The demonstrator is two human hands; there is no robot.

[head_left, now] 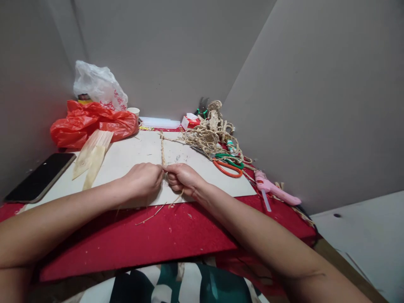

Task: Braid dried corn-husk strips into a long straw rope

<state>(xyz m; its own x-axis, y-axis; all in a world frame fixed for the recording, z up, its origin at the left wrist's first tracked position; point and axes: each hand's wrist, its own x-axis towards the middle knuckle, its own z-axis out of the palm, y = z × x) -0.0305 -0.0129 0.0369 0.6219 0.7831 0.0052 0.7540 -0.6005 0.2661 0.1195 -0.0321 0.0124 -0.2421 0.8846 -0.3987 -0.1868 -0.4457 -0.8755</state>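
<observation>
A thin plaited straw cord point(162, 150) runs up the white board point(135, 147) from my fingers, and bends off to the right toward a heap of the same cord point(206, 136). My left hand point(143, 179) is closed at the near end of the cord. Meeting it from the other side, my right hand point(183, 176) pinches the same end, its thumb and forefinger pressed together. Loose strands point(154, 215) hang out below both hands over the red cloth. The exact spot between the fingertips is partly hidden.
Pale husk strips point(94, 155) lie left, near a phone point(41, 176) and a red plastic bag point(91, 124). Scissors with orange and green handles point(227, 168) rest by the heap. A pink glue gun point(276, 189) lies at the right edge. Grey walls enclose the table's back and sides.
</observation>
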